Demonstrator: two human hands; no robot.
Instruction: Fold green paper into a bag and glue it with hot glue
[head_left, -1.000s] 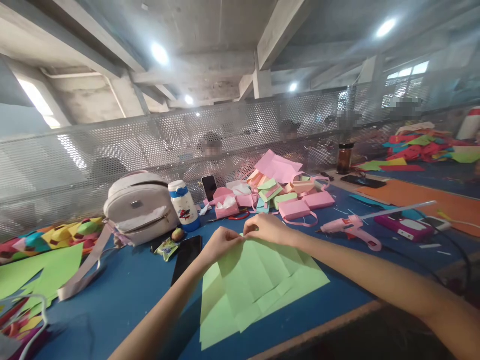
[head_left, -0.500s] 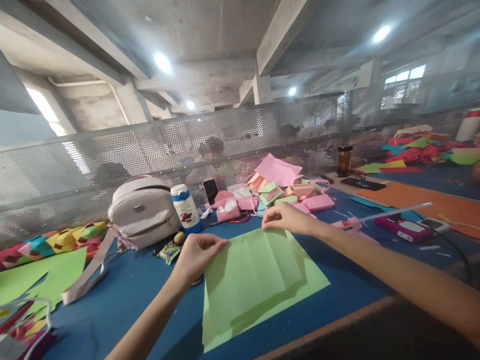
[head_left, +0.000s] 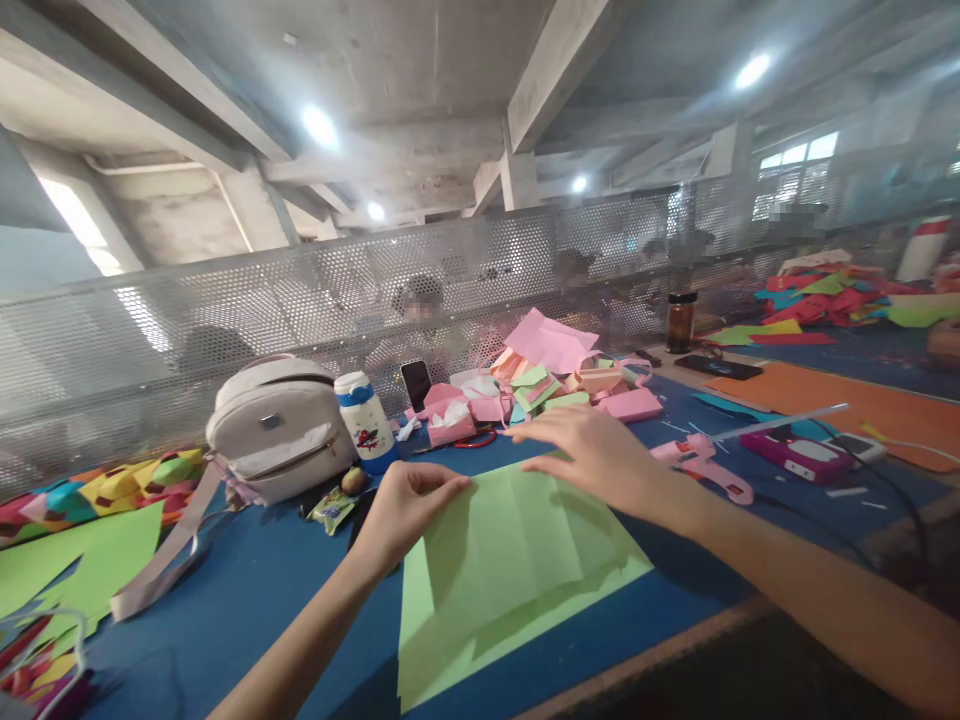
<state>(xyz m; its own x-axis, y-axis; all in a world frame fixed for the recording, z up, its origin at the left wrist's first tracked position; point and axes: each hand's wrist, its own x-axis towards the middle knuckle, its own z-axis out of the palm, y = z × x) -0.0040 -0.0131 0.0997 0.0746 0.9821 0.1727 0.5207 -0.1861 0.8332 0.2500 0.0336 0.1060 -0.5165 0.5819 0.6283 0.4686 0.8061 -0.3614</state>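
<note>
Two light green sheets of paper lie one over the other on the blue table, the upper one marked with several creases. My left hand pinches the top left edge of the upper sheet between thumb and fingers. Over the top right edge is my right hand, its fingers stretched out and apart, the thumb low near the paper. Whether the thumb touches the sheet I cannot tell. A pink glue gun lies to the right, beyond my right forearm.
Behind the paper stand a beige backpack, a white and blue bottle, a phone and a heap of pink and green paper pieces. A purple box sits at the right. A perforated metal screen runs behind the table.
My right hand has let go of its pinch on the top edge and spread its fingers. My left hand has slid slightly right along the edge. The view has shifted slightly.
</note>
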